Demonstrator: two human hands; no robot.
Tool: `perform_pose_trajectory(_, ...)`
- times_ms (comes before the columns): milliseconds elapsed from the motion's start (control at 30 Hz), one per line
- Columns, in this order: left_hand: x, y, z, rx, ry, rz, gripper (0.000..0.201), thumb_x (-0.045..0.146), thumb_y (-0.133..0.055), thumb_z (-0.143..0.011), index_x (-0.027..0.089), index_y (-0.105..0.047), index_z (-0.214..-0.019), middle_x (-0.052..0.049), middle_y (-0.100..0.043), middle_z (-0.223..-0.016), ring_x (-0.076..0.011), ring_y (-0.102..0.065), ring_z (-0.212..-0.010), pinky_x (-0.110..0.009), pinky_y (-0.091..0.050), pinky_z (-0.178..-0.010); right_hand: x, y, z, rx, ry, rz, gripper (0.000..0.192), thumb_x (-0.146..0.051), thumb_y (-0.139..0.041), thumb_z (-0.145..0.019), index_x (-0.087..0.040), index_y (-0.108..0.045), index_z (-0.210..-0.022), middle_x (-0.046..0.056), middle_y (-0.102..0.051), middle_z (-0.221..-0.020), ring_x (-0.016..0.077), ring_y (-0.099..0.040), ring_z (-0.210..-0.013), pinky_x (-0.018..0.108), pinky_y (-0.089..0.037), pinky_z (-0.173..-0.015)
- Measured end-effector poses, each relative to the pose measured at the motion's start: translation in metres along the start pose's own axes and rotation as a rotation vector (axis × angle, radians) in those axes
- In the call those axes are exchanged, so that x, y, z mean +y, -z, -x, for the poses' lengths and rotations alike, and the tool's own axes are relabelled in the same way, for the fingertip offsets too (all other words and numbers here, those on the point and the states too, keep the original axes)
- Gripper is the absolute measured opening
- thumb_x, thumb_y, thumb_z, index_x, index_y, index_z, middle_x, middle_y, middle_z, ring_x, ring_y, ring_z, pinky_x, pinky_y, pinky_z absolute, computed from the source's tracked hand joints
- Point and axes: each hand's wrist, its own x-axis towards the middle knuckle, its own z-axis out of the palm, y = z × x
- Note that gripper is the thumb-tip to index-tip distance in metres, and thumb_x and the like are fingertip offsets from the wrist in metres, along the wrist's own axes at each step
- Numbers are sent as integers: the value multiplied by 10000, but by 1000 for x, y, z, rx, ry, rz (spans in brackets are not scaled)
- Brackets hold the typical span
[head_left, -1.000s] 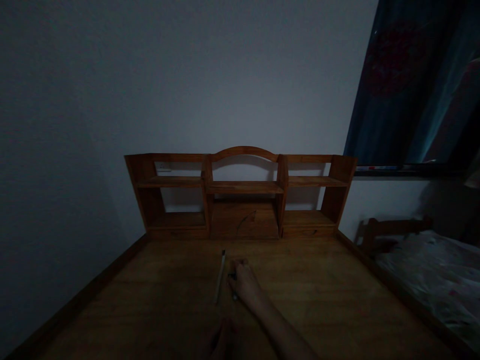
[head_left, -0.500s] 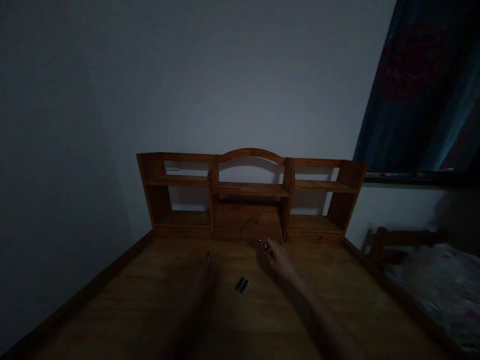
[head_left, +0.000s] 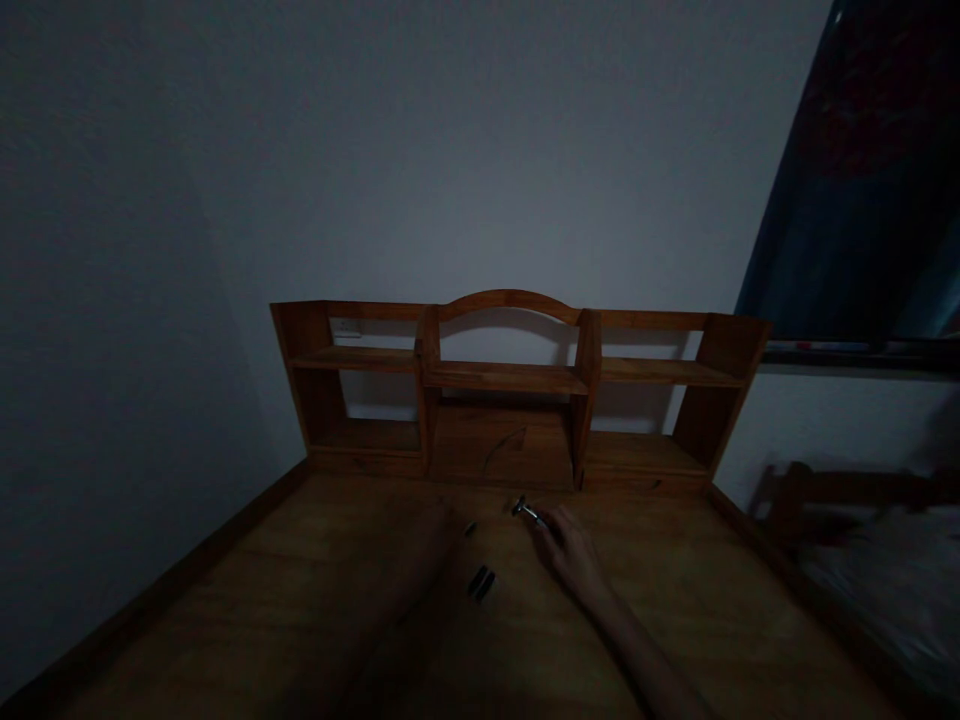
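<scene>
Gripping a small metal tool (head_left: 527,511), right hand (head_left: 571,550), left hand's (head_left: 450,530) grip unclear

A wooden counter (head_left: 300,620) fills the lower half of the frame, its raised edge running up along the left side. At its far end, in the middle of the frame, stands a wooden shelf unit (head_left: 510,378) with an arched top over the centre bay and open compartments left and right. Behind it a plain pale wall (head_left: 375,150) takes up the upper frame. A dark blue curtain (head_left: 870,200) hangs at the upper right. At the lower right a bed (head_left: 877,590) with a wooden headboard shows dimly.
</scene>
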Motion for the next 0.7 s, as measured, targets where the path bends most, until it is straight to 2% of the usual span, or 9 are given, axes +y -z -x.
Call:
perform_pose_trajectory(133,12,-20,-16,24,-158,44,305,285,-381,-903,148,-626,-1023,-85,-624,-1064,-188,-572,-969,-307,-432,-885,-9,0,1,-17,12,-11,282,-248,-432,-919,-238,-606,-1141,82,-606,-1109,236,-549,-1056,373,-440,-925)
perform_pose_trajectory(267,17,-33,-10,60,-180,126,354,323,-327,-928,162,-633,-1001,-79,-626,-1042,-184,-582,-947,-318,-446,-881,-15,2,2,-18,33,-16,272,-215,-428,-922,-236,-599,-1134,80,-594,-1093,224,-537,-1044,362,-433,-924)
perform_pose_trajectory(467,20,-40,4,51,-178,283,353,404,-359,-917,224,-641,-1029,-48,-655,-1045,-194,-601,-972,-352,-451,-907,-23,2,1,-48,48,-15,232,-164,-473,-885,-225,-567,-1088,82,-580,-1041,218,-545,-974,342,-452,-855)
perform_pose_trajectory(567,23,-43,6,-17,-126,437,359,447,-403,-899,234,-645,-1056,-40,-667,-1079,-203,-598,-1024,-355,-438,-943,-28,1,2,-103,49,-58,233,-153,-475,-877,-226,-540,-1088,75,-586,-1052,208,-554,-967,327,-449,-849)
perform_pose_trajectory(700,28,-45,8,-175,-133,695,373,446,-468,-874,208,-648,-1099,-51,-663,-1142,-209,-582,-1086,-341,-407,-993,-34,2,3,-177,12,-119,218,-205,-451,-909,-234,-507,-1118,59,-613,-1053,188,-586,-925,294,-447,-815)
